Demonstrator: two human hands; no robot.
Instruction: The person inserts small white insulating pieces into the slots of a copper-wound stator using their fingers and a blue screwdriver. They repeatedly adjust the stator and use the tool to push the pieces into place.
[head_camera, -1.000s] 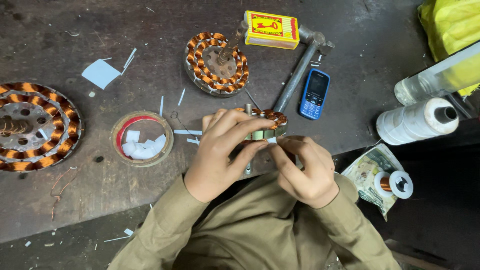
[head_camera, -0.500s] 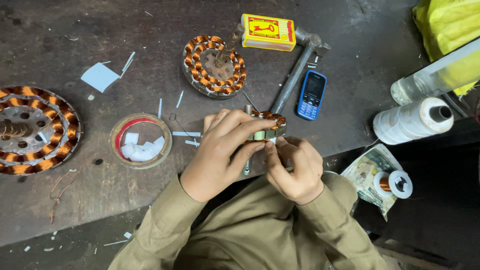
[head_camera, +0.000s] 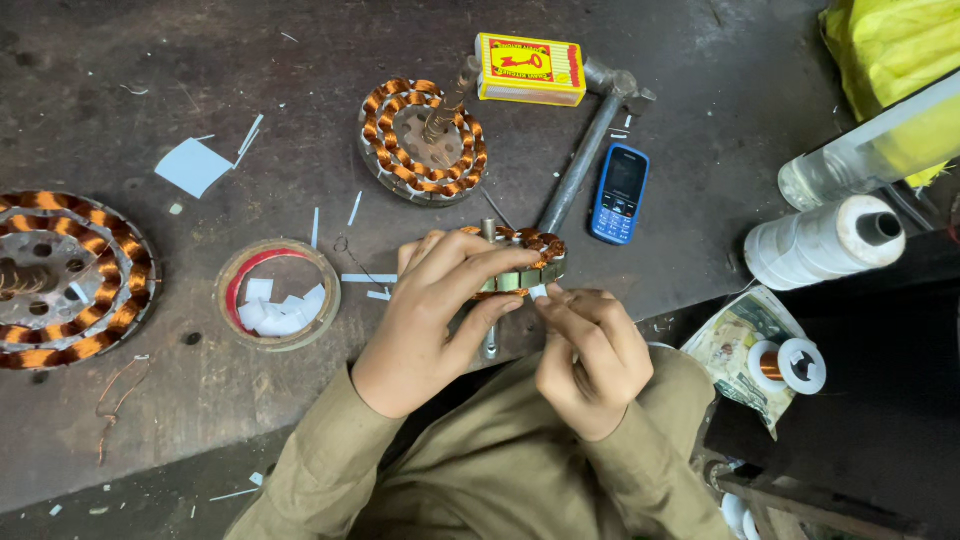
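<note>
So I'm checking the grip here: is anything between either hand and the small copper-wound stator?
Nothing visible. The left hand wraps directly over the small copper-wound stator, and the right hand pinches a small white paper slip at its rim.

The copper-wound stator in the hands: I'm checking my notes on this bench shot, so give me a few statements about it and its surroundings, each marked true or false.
1. The left hand grips the small copper-wound stator from above. True.
2. The right hand lies flat on the bench, away from the stator. False: its fingertips pinch a small white slip at the stator's rim.
3. The blue mobile phone lies beside the metal pipe. True.
4. The round tin left of the hands holds copper wire. False: it holds white paper pieces.
5. The yellow box lies at the bench's near edge. False: it lies at the far side.
</note>
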